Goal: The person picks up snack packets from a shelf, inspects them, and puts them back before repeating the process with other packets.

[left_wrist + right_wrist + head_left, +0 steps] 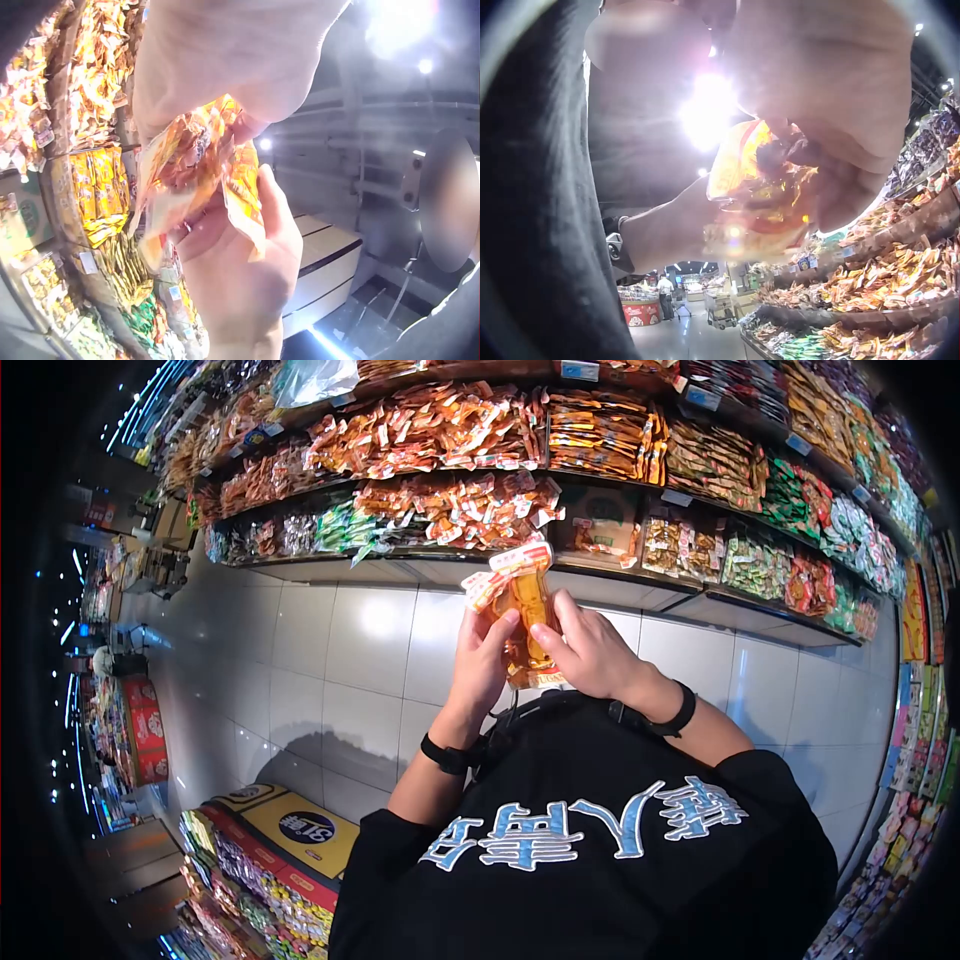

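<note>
Two small snack packets are held in front of the black shirt. An orange-yellow packet (533, 600) lies over a red-and-white one (484, 588) in the head view. The left hand (482, 660) grips them from the left, thumb on the front. From the right, the right hand (596, 650) pinches the orange-yellow packet, its thumb near the middle. In the left wrist view the clear wrapping (244, 191) shows between both hands. The right wrist view has the packet (761, 187) glowing against a bright light; fingers behind it are partly hidden.
Tiered shelves (620, 575) of wrapped snacks curve across the front and right. A yellow-and-red display stand (300, 830) is at the lower left, over a tiled floor (375, 620). Far off, a person in a light top (665, 296) stands near a cart (681, 304).
</note>
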The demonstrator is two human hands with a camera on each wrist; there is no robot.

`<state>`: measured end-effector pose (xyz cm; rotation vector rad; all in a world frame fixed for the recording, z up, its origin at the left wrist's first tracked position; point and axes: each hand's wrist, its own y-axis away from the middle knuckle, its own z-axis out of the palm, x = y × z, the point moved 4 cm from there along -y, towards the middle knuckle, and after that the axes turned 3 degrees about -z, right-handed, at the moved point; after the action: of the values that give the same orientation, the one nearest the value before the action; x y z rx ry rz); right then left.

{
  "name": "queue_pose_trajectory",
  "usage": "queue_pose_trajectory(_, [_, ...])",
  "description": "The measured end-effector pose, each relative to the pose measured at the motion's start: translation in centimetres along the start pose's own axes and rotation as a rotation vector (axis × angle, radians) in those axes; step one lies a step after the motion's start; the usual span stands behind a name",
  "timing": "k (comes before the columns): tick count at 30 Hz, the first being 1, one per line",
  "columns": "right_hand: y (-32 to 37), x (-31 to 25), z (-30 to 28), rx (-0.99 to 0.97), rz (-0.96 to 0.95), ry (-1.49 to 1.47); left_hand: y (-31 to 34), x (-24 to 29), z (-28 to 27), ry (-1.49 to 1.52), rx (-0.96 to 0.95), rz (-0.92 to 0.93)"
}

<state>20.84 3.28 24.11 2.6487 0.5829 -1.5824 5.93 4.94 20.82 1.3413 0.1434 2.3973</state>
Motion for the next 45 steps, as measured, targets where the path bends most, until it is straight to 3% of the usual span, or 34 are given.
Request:
queue_pose_trajectory(5, [-0.4, -1.7, 1.8, 0.032, -0.025, 0.202, 1.2, 0.7, -0.3, 0.009, -0.078, 0.071])
queue_pose_trajectory(6, [-0.6, -1.7, 2.1, -0.062, 0.028, 0.243, 1.2, 0.9, -0.1, 0.013, -0.099, 0.081])
queue_pose_trajectory(9, [-0.3, -1.0, 3.8, 0.029, -0.146, 0.354, 0.6, 0.5, -0.4, 0.014, -0.089, 0.074])
queue_pose_trajectory(10, [-0.3, -0.8, 4.0, -0.081, -0.029, 0.303, 0.3, 0.3, -0.7, 0.004, -0.078, 0.064])
queue_pose_trajectory(13, [-0.6, -0.1, 3.7, -0.011, -0.062, 0.246, -0.8, -0.6, -1.1, -0.017, -0.033, 0.036])
queue_pose_trajectory(14, [-0.7, 0.3, 3.3, -0.096, 0.028, 0.148, -1.3, -0.7, -1.0, -0.032, -0.017, 0.05])
queue_pose_trajectory(19, [-3.3, 3.3, 0.5, 0.008, -0.104, 0.058, -5.2, -1.4, -1.4, 0.036, 0.089, -0.023])
queue_pose_trajectory(21, [-4.4, 5.8, -0.4, 0.071, -0.01, -0.108, -6.9, -0.6, 0.7, 0.137, 0.046, 0.044])
queue_pose_trajectory(22, [-5.0, 6.9, -0.8, 0.024, 0.066, -0.297, -8.0, -1.2, 1.0, 0.131, 0.054, 0.03])
queue_pose_trajectory(23, [-5.2, 8.3, -1.4, -0.175, 0.264, -0.474, -9.2, -1.7, 1.2, 0.124, 0.062, 0.012])
queue_pose_trajectory(25, [-5.6, 11.3, -1.4, -0.213, 0.239, -0.651, -11.5, -2.2, 2.7, 0.033, 0.0, -0.085])
queue_pose_trajectory(27, [-6.1, 13.5, -2.9, -0.231, 0.303, -0.646, -14.3, -3.9, 3.3, 0.011, -0.034, -0.188])
queue_pose_trajectory(29, [-7.2, 15.1, -4.4, -0.189, 0.32, -0.704, -16.7, -4.3, 4.6, -0.03, -0.044, -0.164])
queue_pose_trajectory(33, [-9.8, 16.6, -8.5, -0.075, 0.25, -0.303, -19.5, -4.4, 6.4, -0.083, 0.03, -0.085])
queue_pose_trajectory(38, [-13.1, 17.4, -8.6, -0.219, 0.153, -0.236, -21.7, -3.2, 4.6, -0.042, 0.081, -0.087])
queue_pose_trajectory(41, [-15.1, 17.7, -7.4, -0.148, 0.036, -0.362, -23.0, -0.5, 2.0, 0.007, 0.166, -0.075])
queue_pose_trajectory(45, [-18.9, 18.1, -6.3, -0.333, 0.235, -0.464, -24.8, 2.6, -4.8, 0.255, 0.311, -0.016])
